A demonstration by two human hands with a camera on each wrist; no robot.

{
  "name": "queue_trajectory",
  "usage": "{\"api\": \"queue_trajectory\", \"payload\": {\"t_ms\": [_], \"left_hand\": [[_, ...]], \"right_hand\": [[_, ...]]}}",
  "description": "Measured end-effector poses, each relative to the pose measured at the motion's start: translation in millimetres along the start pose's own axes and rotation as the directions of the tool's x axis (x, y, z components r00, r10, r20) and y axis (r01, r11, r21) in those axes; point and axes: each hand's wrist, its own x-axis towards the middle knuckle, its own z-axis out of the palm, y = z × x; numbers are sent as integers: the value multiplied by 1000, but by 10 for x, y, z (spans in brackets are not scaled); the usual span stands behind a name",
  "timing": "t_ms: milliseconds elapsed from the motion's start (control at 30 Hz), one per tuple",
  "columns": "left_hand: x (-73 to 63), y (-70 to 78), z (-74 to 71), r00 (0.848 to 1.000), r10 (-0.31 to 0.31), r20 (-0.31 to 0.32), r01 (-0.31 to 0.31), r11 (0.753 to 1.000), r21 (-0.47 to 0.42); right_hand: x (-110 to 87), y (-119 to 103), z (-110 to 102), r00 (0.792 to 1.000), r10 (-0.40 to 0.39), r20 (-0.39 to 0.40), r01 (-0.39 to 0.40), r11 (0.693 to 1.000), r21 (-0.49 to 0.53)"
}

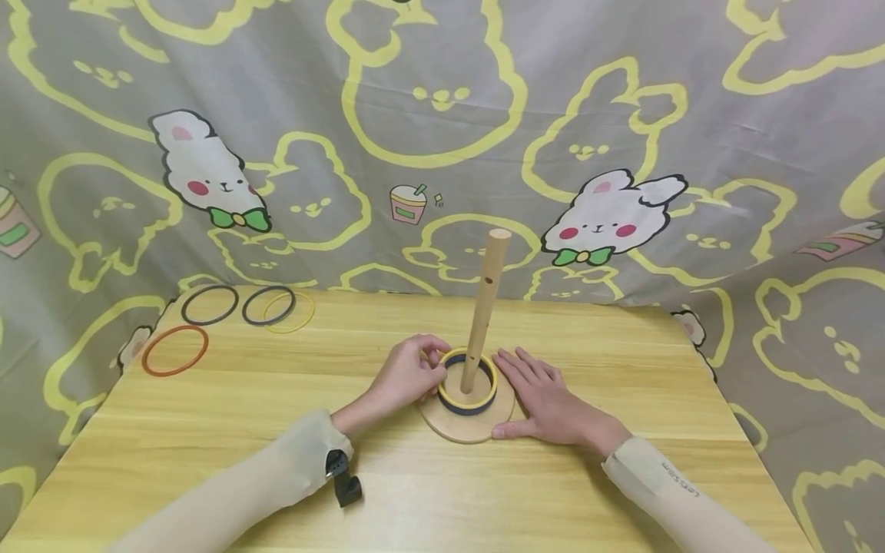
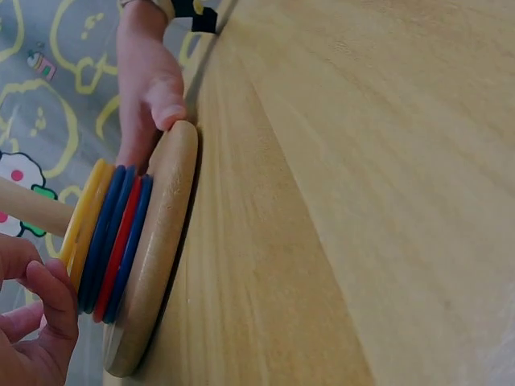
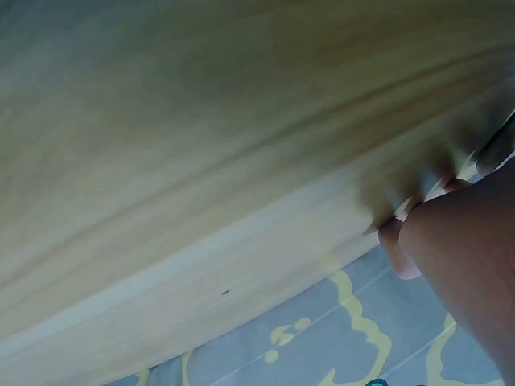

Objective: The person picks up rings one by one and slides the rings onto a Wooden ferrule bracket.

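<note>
Beige sleeves (image 1: pixel 235 476) foremost; ring stack (image 2: pixel 111 241) beyond, at both hands

Both sleeves enter from the near edge of the head view. A black fitting (image 1: pixel 337 465) sits at the left cuff; dark lettering (image 1: pixel 681 479) marks the right sleeve.

Left hand (image 1: pixel 404 371): fingers curled at the left side of the stack; its grip pinches the rim of the topmost yellow ring (image 2: pixel 80 225).

Right hand (image 1: pixel 549 403): grip spread, fingers extended along the right side, thumb at the edge of the round wooden base (image 1: pixel 456 430). Only part of this hand appears in the right wrist view.

Position of stack: around the foot of the wooden post (image 1: pixel 482 315), upon the base. Order from the top, per the left wrist view: yellow, two blue rings (image 2: pixel 103 233), a red ring (image 2: pixel 118 249), a lower blue ring (image 2: pixel 131 249). Whether the yellow layer comprises one ring or two cannot be told. Post rises well above the stack.

Remaining rings: at the far left of the bench (image 1: pixel 484 499), well apart from the base, lie an orange-red ring (image 1: pixel 175 374), a dark ring (image 1: pixel 183 311), and a second dark ring (image 1: pixel 245 311) overlapping a thin yellow ring (image 1: pixel 313 309).

Backdrop: grey cloth (image 1: pixel 304 77) with yellow outlines and white rabbit figures.
</note>
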Motion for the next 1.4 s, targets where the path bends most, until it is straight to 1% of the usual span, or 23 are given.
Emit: {"api": "queue_trajectory", "payload": {"t_ms": [133,200,300,367,433,533,600,667,767,833,933,1000,1100,1200,1267,1333,1400], "left_hand": [[3,-16,4,1000,-1,-7,1,1000,3],[-5,-31,-14,1000,3,-20,-2,1000,12],[-34,-67,-94,998,7,-57,-5,999,34],[-60,-123,-187,996,11,-88,-8,999,44],[-90,-192,-308,992,14,-122,-7,998,59],[-155,-318,-544,981,16,-194,2,996,92],[-194,-389,-721,970,6,-244,25,992,124],[-223,-446,-906,956,-4,-295,49,988,144],[-222,-519,-1171,935,-5,-355,66,985,159],[-209,-567,-1340,918,12,-396,65,981,182],[-200,-650,-1576,894,48,-445,70,967,245],[-196,-701,-1711,880,81,-468,71,951,300],[-196,-764,-1877,866,120,-486,75,929,364],[-188,-824,-1998,860,155,-486,77,903,424],[-188,-863,-2065,861,157,-483,91,888,451],[-193,-897,-2127,868,145,-476,106,880,462],[-203,-921,-2176,879,124,-461,123,874,469]], "right_hand": [[-13,4,-1,1000,1,-3,-1,1000,-3],[-20,6,-1,1000,3,-2,-3,1000,-2],[-26,11,-4,1000,4,0,-4,1000,-1],[-28,14,-6,1000,4,0,-4,1000,-2],[-28,16,-9,1000,3,-1,-3,1000,-3],[-29,15,-14,1000,3,-2,-3,1000,-3],[-33,12,-19,1000,4,-2,-4,1000,-1],[-40,13,-21,1000,4,-5,-4,1000,-7],[-53,19,-21,1000,6,-10,-6,1000,-12],[-60,26,-18,1000,5,-17,-6,1000,-16],[-62,33,-12,1000,2,-22,-3,1000,-8],[-57,33,-7,1000,4,-18,-4,1000,-6],[-42,25,-4,1000,7,-8,-7,1000,0],[-28,14,-6,1000,11,-3,-11,1000,3],[-21,4,-9,1000,10,2,-10,1000,6],[-14,0,-7,1000,7,5,-7,1000,4],[-7,-6,-7,1000,4,8,-4,1000,0]]}}
